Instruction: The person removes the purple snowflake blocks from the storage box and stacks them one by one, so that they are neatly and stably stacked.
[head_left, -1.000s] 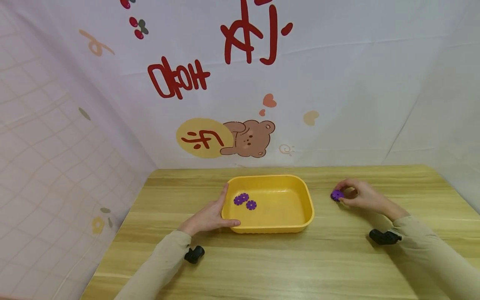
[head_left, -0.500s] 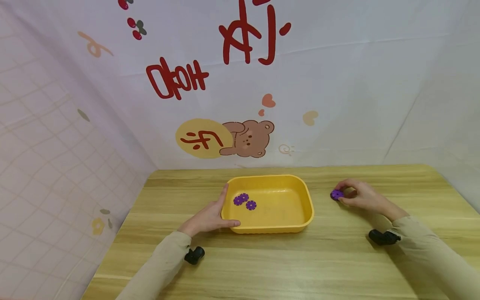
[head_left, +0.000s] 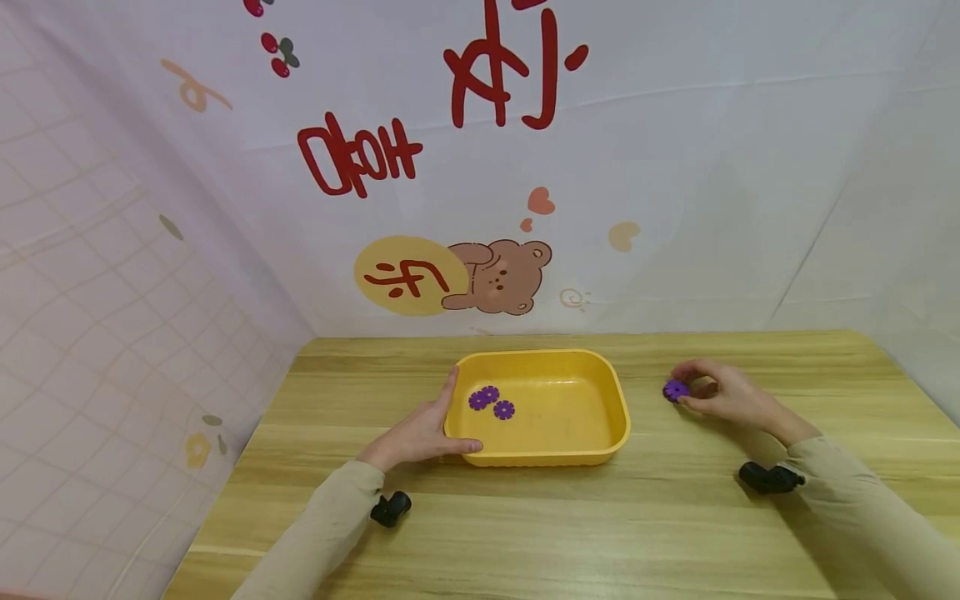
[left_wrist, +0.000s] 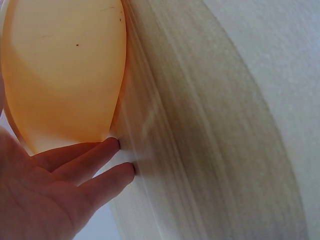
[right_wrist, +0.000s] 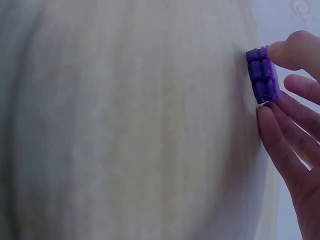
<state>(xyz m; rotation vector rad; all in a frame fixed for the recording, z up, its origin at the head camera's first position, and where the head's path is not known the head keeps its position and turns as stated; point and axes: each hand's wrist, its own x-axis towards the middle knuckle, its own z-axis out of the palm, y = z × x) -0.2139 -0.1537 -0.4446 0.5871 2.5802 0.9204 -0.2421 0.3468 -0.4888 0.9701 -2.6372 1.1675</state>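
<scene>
At the left end of a yellow plastic tray (head_left: 551,457), my left hand (head_left: 420,429) rests with its thumb over the near rim. Its extended fingers (left_wrist: 95,160) lie against the outer wall in the left wrist view. Three purple notched snowflake discs (head_left: 504,410) lie in the left part of the tray, two of them overlapping. Right of the tray, my right hand (head_left: 723,393) pinches a short stack of purple snowflake discs (right_wrist: 263,75) between thumb and fingers. The stack is close to the tabletop, and the right wrist view shows its notched edges side-on.
The wooden table (head_left: 525,533) reaches back to a white printed cloth wall (head_left: 712,208) with a cartoon bear and red characters. A second cloth wall (head_left: 97,333) borders it on the left. Dark devices (head_left: 771,477) hang below both wrists.
The view shifts very slightly. Both hands, the tray and the discs otherwise stay where they were; the right hand keeps its pinch on the stack.
</scene>
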